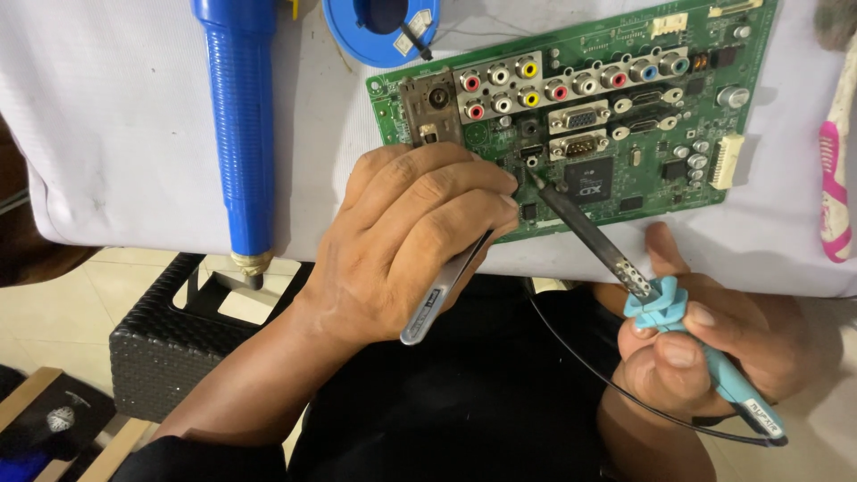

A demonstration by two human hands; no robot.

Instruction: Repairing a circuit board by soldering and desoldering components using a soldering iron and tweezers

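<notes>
The left hand has its grip closed narrowly on a pair of silver tweezers, whose tips are hidden under the fingers where they rest on the lower edge of a green circuit board. The right hand holds a soldering iron by its light blue handle, fingers wrapped tight round it; the dark metal tip slants up and left and meets the board just beside the left hand's fingertips, near a black square chip. A thin black cord runs from the handle's rear and loops below the wrists.

The board lies flat on a white table, its far edge lined with round red, yellow, white and blue sockets. Left of it lies a long blue desoldering pump, overhanging the table's near edge. A blue solder spool sits above the board's left corner, with little wire visible on it. A pink-and-white toothbrush lies at the right edge.
</notes>
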